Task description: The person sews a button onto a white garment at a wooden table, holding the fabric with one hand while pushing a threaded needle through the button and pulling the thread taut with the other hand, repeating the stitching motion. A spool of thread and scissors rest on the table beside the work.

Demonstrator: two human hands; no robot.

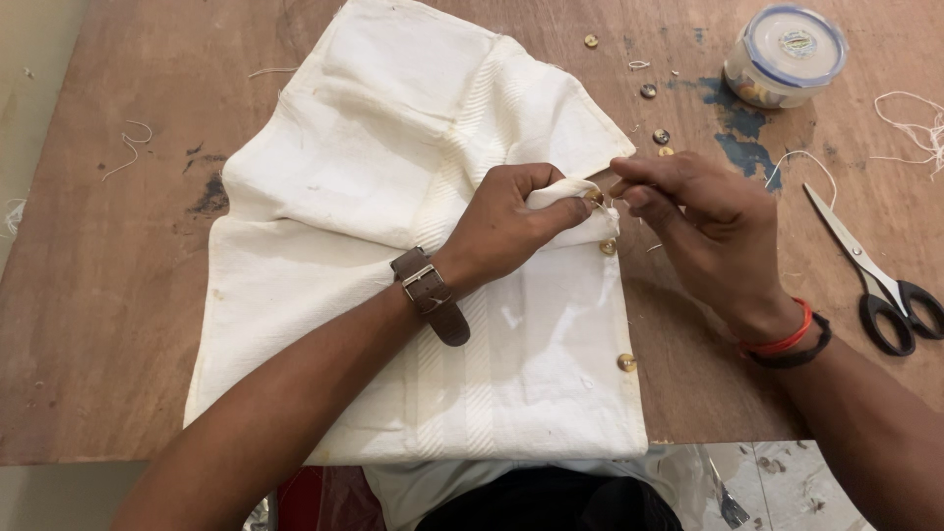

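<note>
1. At the middle of the wooden table [118, 324] lies a cream cloth [393, 197], folded over itself, its near edge hanging just past the table's front.
2. Along the cloth's right edge sit small brass-coloured buttons; one button [626, 362] is near the lower corner, another button [609, 246] just below the hands.
3. The left hand [511, 226], with a brown watch [429, 293] on the wrist, is closed on a pinched-up fold of that right edge, thumb and fingers bunching the fabric.
4. The right hand [703, 231], with orange and black bands at the wrist, has its fingertips drawn narrow together just beside the fold; what they pinch is too small to tell, perhaps a needle or thread.
5. I judge the cloth to be light, soft and limp: it sags and creases wherever it is unsupported, so a hold on the hemmed edge close to the working spot keeps it steady best.
6. The buttons look hard, smooth and easy to drop.
7. Loose buttons [649, 90] lie on the table beyond the hands, near a round clear container [785, 54] with a blue-rimmed lid.
8. Black-handled scissors [870, 275] lie to the right, apart from the right hand.
9. White thread scraps [914, 123] are scattered over the table.
</note>
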